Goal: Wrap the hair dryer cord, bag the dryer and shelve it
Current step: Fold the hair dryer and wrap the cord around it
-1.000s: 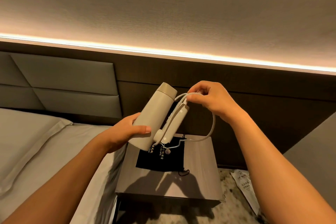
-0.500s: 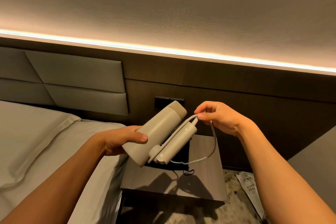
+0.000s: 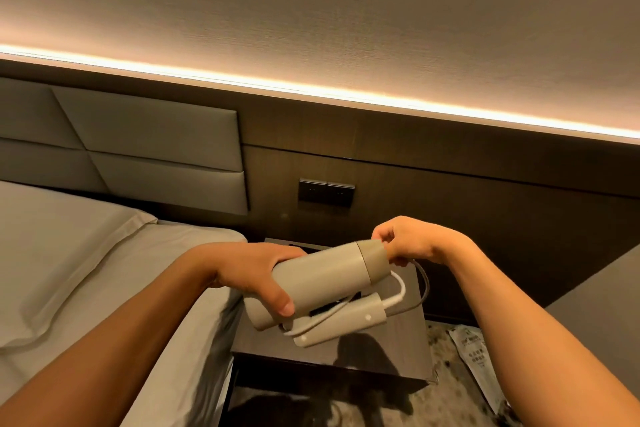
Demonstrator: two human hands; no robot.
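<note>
Hair dryer (image 3: 318, 282), rigid and likely light, sits clamped at its barrel in the left hand (image 3: 249, 274), while the right hand (image 3: 408, 243) pinches its limp cord (image 3: 398, 288) beyond the nozzle.

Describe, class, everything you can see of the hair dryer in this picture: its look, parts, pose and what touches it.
The hair dryer is matte beige, seemingly plastic, with a cylindrical barrel and a slightly darker cap at its right end. Its handle is folded beneath the barrel. It is held nearly level in the air above the nightstand. The left hand grips the barrel; the right hand is at the cap end. The white cord loops out from the handle end, partly wound along the handle.
</note>
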